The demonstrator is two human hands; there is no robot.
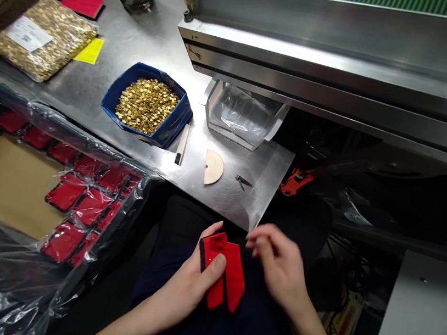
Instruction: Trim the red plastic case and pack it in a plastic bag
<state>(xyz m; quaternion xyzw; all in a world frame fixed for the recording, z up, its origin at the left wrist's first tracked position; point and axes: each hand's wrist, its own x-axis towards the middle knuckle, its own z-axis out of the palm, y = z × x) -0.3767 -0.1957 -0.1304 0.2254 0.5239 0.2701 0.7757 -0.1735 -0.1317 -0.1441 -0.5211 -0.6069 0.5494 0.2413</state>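
L hand (pixel 186 281) grips a small red pouch w/ black edging (pixel 236 280), held over the lap just off the bench's (pixel 161 48) front edge, nr its front R corner. Thumb presses on the inner face, fingers go behind; prob. so the piece lies spread & steady. R hand (pixel 276 263) is off to the side, apart from the pouch, fingers curled in, thumb close to them; can't tell if anything's pinched there.

Blue bin (pixel 177 122) of brass-coloured bits (pixel 148 106) sits back from the front edge, open top up, prob. for easy picking. Just beside it, a white stick w/ dark tip (pixel 182 144). Pale half-disc (pixel 214 168) lies nr the front edge, small dark clippers (pixel 242 181) nr the R edge; both likely there for quick reach. Tray (pixel 234 137) w/ clear plastic (pixel 244 109) is tucked partly under the metal rail (pixel 321 92), perhaps to save space.

Sealed bag of similar bits (pixel 52 49) rests toward the bench's L end, prob. spare stock. Below the L front edge, a plastic-lined crate (pixel 98 141) carries red pieces (pixel 89 206) in rows, prob. to avoid creasing.
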